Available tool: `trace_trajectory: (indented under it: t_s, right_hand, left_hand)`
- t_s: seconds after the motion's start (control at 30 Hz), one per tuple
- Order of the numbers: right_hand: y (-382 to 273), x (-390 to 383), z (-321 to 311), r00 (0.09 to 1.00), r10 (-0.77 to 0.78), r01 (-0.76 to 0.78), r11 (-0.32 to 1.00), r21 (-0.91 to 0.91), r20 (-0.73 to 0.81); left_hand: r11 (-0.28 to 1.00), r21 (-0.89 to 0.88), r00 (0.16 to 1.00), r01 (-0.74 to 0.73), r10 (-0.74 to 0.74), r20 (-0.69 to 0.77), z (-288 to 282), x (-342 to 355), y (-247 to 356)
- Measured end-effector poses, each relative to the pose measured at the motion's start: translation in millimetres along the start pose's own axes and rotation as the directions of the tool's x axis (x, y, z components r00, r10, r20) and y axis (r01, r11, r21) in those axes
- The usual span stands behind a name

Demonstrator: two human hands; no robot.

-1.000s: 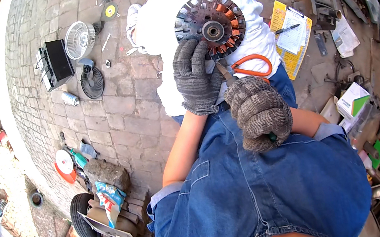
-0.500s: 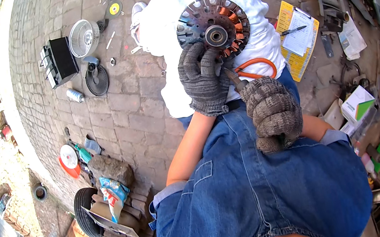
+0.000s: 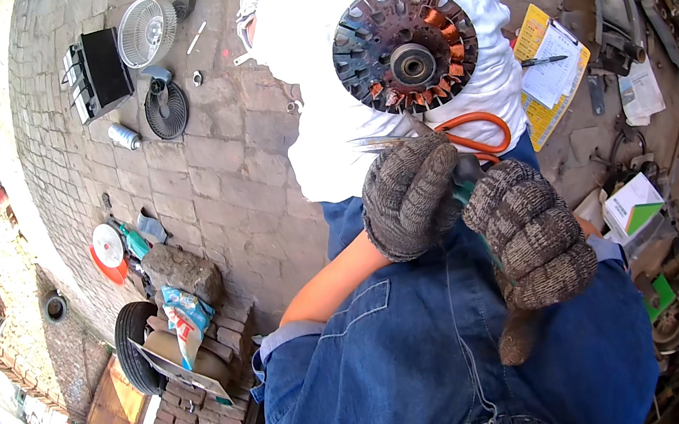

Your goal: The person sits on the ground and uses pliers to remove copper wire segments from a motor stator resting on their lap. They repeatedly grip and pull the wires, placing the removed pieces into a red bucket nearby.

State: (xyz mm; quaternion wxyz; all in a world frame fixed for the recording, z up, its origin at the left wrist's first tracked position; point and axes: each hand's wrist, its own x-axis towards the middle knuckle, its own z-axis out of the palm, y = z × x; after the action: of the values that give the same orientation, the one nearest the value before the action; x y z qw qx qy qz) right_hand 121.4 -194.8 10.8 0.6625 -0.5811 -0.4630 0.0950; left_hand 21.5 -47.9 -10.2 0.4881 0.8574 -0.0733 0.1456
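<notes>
The gloved left hand (image 3: 412, 200) is sitting just beside the right hand (image 3: 534, 235) and slightly farther forward, its fingers bending inward. The bare left forearm (image 3: 335, 283) is slanting forward and to the right from the lower left. The gloved right hand is forming a fist, one digit pointing backward, and the right forearm (image 3: 587, 228) is mostly hiding behind it, only a bare strip showing.

No lettering can be read.
</notes>
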Motion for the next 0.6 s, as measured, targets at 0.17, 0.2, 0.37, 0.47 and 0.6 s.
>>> trace_trajectory:
  t_s: [0.17, 0.2, 0.37, 0.47, 0.6]
  right_hand:
    - [45, 13, 10, 0.998, 0.05, -0.05, 0.999, -0.009, -0.027]
    - [51, 15, 11, 0.998, 0.058, -0.058, 0.998, -0.003, -0.018]
    - [61, 21, 11, 0.995, 0.1, -0.1, 0.995, -0.012, 0.002]
    - [63, 25, 13, 0.993, 0.116, -0.116, 0.993, -0.022, 0.016]
    - [66, 31, 13, 0.99, 0.136, -0.135, 0.991, -0.021, 0.042]
  left_hand:
    - [0.995, -0.095, 0.976, 0.038, -0.016, 0.219, -1, -2, 1]
    - [0.994, -0.105, 0.976, 0.044, -0.021, 0.216, 2, -7, 0]
    - [0.997, -0.077, 0.996, 0.009, -0.003, 0.087, 3, 8, 6]
    - [0.994, -0.095, 0.998, 0.051, -0.046, 0.054, 4, 10, 5]
    - [0.992, -0.12, 0.999, 0.04, -0.039, 0.01, 3, 13, 3]
